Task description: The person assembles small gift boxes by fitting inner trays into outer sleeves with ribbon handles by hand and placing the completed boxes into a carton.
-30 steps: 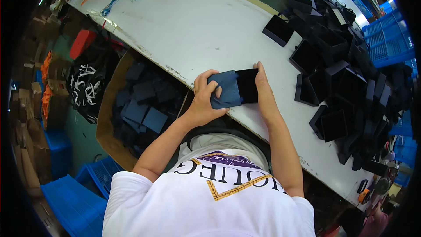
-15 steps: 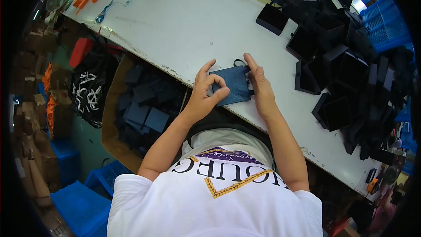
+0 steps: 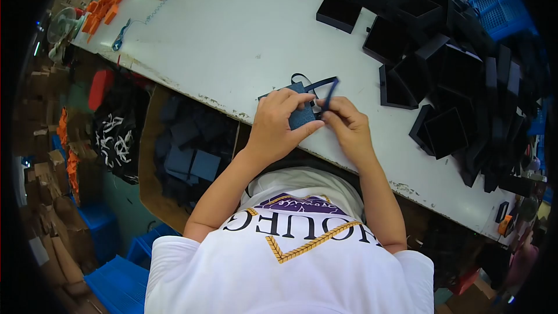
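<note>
Here you want the blue piece (image 3: 302, 117) pinned flat near the table edge, its dark ribbon (image 3: 332, 90) drawn gently and untwisted, your grip light enough to spare the surface; your left hand (image 3: 272, 122) is half open over the piece, fingers across its top and thumb along the near side, while your right hand (image 3: 351, 131) is nearly shut, fingertips seeming to pinch the ribbon, the exact contact hard to tell; the hands sit close together, each on its own part; off your left forearm is the carton (image 3: 152, 183) of blue squares, and across the white table (image 3: 203, 40), black boxes (image 3: 444, 134) heap up right, orange pieces (image 3: 107, 3) lie far left
</note>
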